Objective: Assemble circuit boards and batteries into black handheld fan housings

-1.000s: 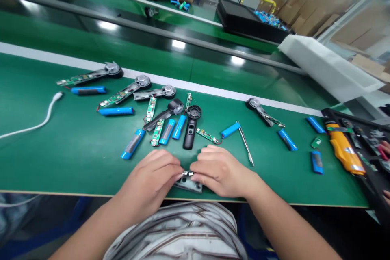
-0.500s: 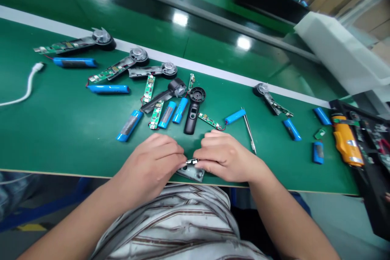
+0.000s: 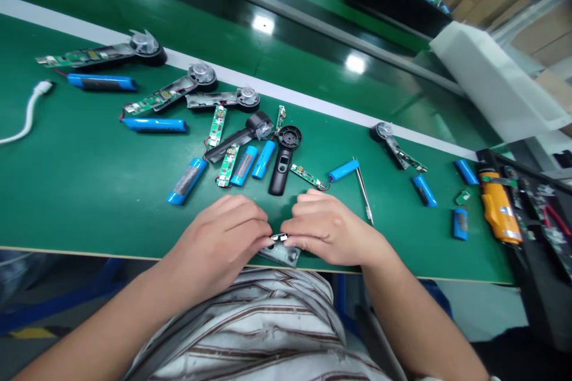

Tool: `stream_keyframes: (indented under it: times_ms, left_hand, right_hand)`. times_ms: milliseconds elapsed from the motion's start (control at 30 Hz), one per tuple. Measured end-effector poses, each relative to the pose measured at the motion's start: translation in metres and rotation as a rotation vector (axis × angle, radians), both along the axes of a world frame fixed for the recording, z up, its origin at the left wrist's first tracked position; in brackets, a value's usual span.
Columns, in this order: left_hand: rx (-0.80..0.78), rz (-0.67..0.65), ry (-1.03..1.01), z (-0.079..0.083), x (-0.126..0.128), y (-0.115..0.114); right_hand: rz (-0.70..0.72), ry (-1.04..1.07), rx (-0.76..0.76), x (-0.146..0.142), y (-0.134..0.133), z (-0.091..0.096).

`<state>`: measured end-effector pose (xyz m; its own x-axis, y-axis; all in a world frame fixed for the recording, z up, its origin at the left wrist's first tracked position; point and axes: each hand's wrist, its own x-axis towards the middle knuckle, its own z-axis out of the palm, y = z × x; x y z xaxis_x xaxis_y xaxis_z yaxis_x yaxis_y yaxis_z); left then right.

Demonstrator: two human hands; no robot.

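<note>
At the table's front edge, my left hand (image 3: 218,242) and my right hand (image 3: 328,231) pinch a small dark electronic part with metal contacts (image 3: 279,239) between their fingertips. Just below it lies a grey plastic housing piece (image 3: 280,256), partly hidden by my fingers. Nearest my right hand are a small green circuit board (image 3: 308,177) and a black handle casing (image 3: 280,172). Close to my left hand lies a blue cylindrical battery cell (image 3: 187,181), one of several. Slim metal tweezers (image 3: 363,194) rest beyond my right hand.
Grey motor housings with circuit boards (image 3: 170,93) lie across the green table mat (image 3: 89,190). A white cable (image 3: 29,113) sits at the left. On the right are a black tray (image 3: 531,232) holding an orange tool, and a white foam sheet (image 3: 496,80).
The view has tipped lower and to the right, so the table sits higher in the picture. My hands stay together on the small part, and the co-worker has left the view.
</note>
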<state>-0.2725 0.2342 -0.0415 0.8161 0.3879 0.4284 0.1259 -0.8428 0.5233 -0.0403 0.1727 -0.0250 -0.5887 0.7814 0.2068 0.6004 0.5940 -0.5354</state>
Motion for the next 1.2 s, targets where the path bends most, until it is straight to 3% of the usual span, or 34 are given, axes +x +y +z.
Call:
stream_keyframes:
  times_ms: [433,733,967,1200]
  left_hand:
    - [-0.069,-0.047,-0.018,0.000,-0.002,0.005]
    - [-0.051,0.107,0.031,0.003,0.003,0.005]
    - [-0.041,0.242,0.074,-0.004,-0.025,0.005]
    - [-0.053,0.308,0.109,-0.011,-0.032,0.003]
  right_hand:
    - [0.023,0.055,-0.042,-0.007,0.001,0.001]
    - [0.017,0.131,-0.055,-0.005,0.006,-0.001]
    - [-0.165,0.085,-0.046,0.000,-0.006,0.002]
    - [-0.145,0.041,0.034,-0.001,-0.012,-0.003]
